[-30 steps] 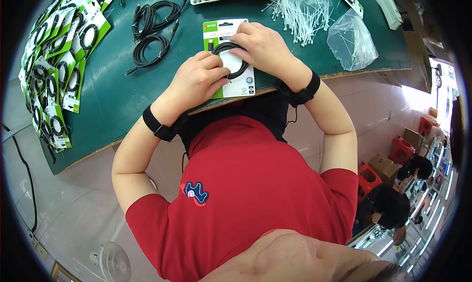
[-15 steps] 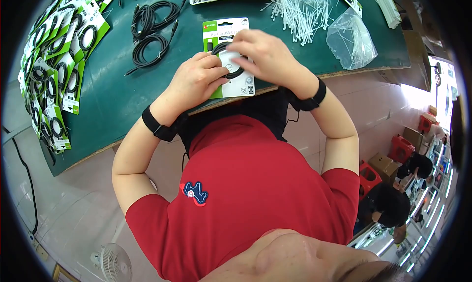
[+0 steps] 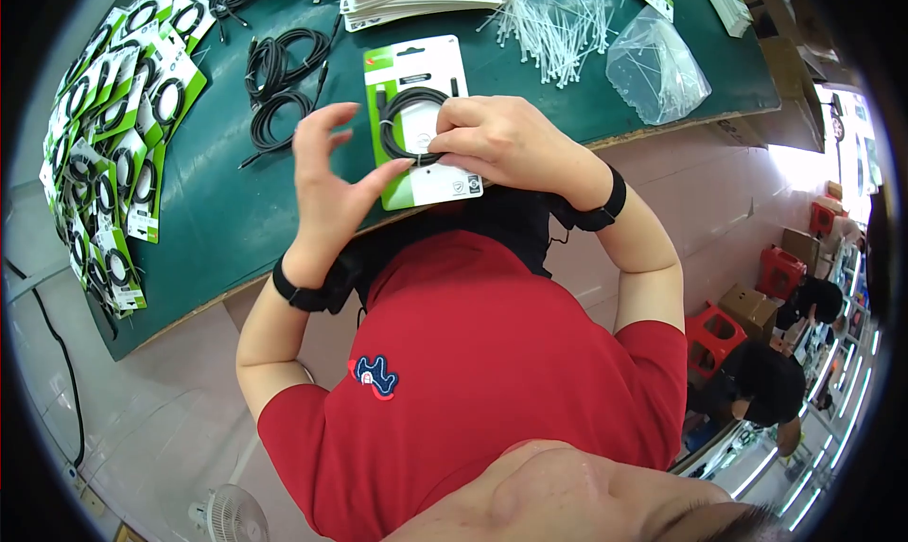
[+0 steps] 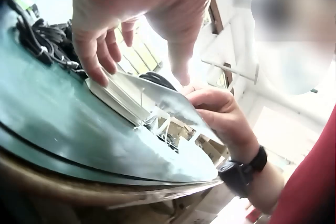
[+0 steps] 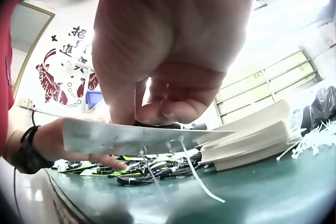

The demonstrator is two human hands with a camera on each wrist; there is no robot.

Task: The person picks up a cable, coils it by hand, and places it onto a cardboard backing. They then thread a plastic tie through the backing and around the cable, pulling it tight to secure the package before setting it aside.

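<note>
A green-and-white packaging card (image 3: 463, 187) with a coiled black cable (image 3: 390, 107) on its face is tilted above the table's near edge. My right hand (image 3: 511, 140) pinches the coil and card at the lower right, fingers curled over the front. To the left, my left hand (image 3: 326, 178) is spread, its thumb tip at the coil's lower edge and its fingers off the card. In the right wrist view, white cable tie tails (image 5: 197, 176) hang from the card's underside.
Carded cables (image 3: 142, 154) lie heaped at the left of the green table. Beyond the card are loose coiled cables (image 3: 284, 60), a stack of cards (image 3: 416, 12) and a pile of white cable ties (image 3: 558, 31). A clear plastic bag (image 3: 657, 69) lies at the right.
My left hand has let go of the coil and spread out to the left. The right hand has moved down to the coil's lower right. The card has shifted left and tilted.
</note>
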